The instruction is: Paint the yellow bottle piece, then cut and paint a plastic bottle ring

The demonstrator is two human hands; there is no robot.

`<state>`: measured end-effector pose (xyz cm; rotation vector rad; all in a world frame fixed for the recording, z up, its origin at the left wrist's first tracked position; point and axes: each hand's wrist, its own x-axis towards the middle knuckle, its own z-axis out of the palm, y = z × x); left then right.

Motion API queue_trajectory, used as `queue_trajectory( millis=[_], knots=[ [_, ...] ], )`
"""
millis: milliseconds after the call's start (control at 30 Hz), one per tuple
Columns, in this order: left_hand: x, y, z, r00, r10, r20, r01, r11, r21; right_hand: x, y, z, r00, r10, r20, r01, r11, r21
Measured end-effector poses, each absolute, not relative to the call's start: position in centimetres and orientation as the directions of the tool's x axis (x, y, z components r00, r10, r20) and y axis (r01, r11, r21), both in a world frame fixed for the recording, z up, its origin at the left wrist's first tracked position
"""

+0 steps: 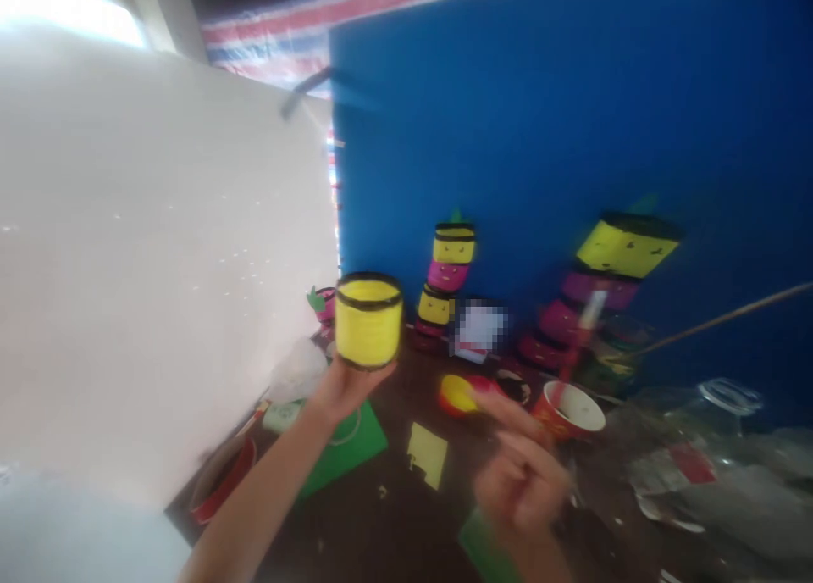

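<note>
My left hand (356, 390) holds up a yellow pot (369, 324) from below. Black bands ring its top, and a thin dark edge runs round its base. My right hand (524, 469), blurred by motion, is above the table with its forefinger stretched out and other fingers bent; nothing shows in it. Near its fingertip lie a small yellow-and-red cup (457, 395) and a red-and-white paper cup (572, 412), apparently with a blurred red stick in it. A cut piece of yellow paper (428, 454) lies between the hands.
Stacked yellow-and-pink pots with drawn faces (455, 246) stand against the blue wall (572, 100); a larger stack (626, 248) is to the right. Green paper (356, 452), a red strip roll (222, 481) and a clear plastic jar (717, 422) lie on the dark table (356, 536).
</note>
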<state>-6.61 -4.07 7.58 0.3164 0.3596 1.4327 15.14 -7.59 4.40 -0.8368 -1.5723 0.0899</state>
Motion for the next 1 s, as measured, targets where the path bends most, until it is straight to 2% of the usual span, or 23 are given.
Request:
queue_trajectory(
  millis=[133, 200, 267, 433, 567, 733, 867, 1000],
  knots=[
    [-10.9, -6.7, 8.3, -0.071, 0.996, 0.052, -0.92, -0.086, 0.383, 8.5, -6.2, 4.3, -0.149, 0.526, 0.838, 0.336, 0.824, -0.457],
    [-12.7, -8.3, 8.3, -0.112, 0.987, 0.118, -0.93, -0.146, 0.337, 5.2, -5.5, 4.3, -0.356, 0.552, 0.754, 0.234, 0.834, -0.5],
    [-14.2, -9.7, 8.1, -0.141, 0.979, 0.148, -0.937, -0.18, 0.301, 2.3, -4.7, 4.0, -0.505, 0.514, 0.693, 0.209, 0.852, -0.48],
    [-16.5, -12.1, 7.5, -0.199, 0.967, 0.158, -0.933, -0.236, 0.27, -2.9, -2.9, 2.3, -0.599, 0.408, 0.689, 0.124, 0.898, -0.423],
    [-17.4, -12.8, 6.5, -0.179, 0.974, 0.142, -0.943, -0.211, 0.259, -4.7, -2.5, 1.6, -0.54, 0.432, 0.722, 0.133, 0.891, -0.433],
    [-16.1, -12.8, 4.4, -0.087, 0.99, 0.108, -0.949, -0.115, 0.294, -2.2, -3.8, 4.0, -0.314, 0.548, 0.776, 0.219, 0.837, -0.502],
    [-12.7, -12.0, 3.8, 0.009, 0.998, 0.061, -0.95, -0.011, 0.312, 1.9, -5.2, 6.9, -0.005, 0.649, 0.76, 0.228, 0.741, -0.632],
    [-9.1, -11.3, 4.0, 0.207, 0.977, 0.053, -0.917, 0.175, 0.359, 5.6, -6.6, 8.7, 0.146, 0.739, 0.658, 0.145, 0.642, -0.753]
  ],
)
